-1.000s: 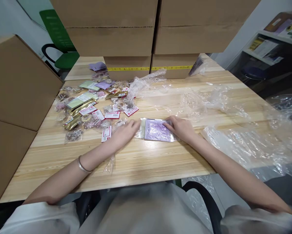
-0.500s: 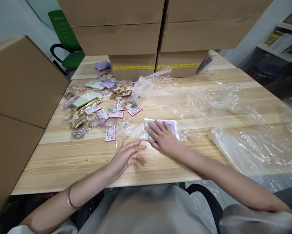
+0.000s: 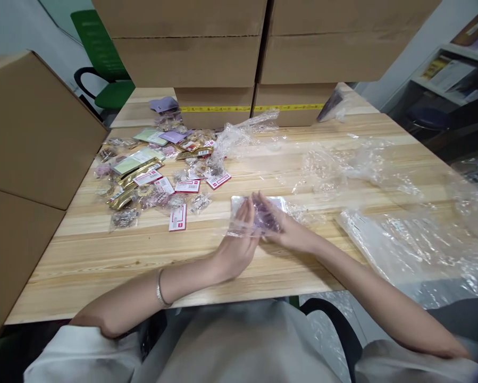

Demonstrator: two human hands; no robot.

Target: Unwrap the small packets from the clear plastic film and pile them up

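Packet (image 3: 266,217): lay on pale wood desk (image 3: 115,276) under both hands, film (image 3: 234,230) across it.
Left hand (image 3: 239,239): fingers straight over packet; couldn't tell if gripping.
Right hand (image 3: 285,226): fingers stretched on packet's right; grip unclear.
Edges: wood strip separated packet from near edge; plastic sheets (image 3: 406,239) sat right.
Tags (image 3: 177,217): barcoded, left of packet, print too small.
Tape (image 3: 215,109): yellow, on boxes (image 3: 183,58) beyond packet.

I see a lt-wood table (image 3: 143,274), w/ a green chair (image 3: 100,45) past its far L corner, nr a pale wall (image 3: 7,24). Over R, a whitish wall (image 3: 430,37) & open shelf (image 3: 468,56) w/ papers (image 3: 446,78). Pale floor (image 3: 364,319) below. Soft, cool light.
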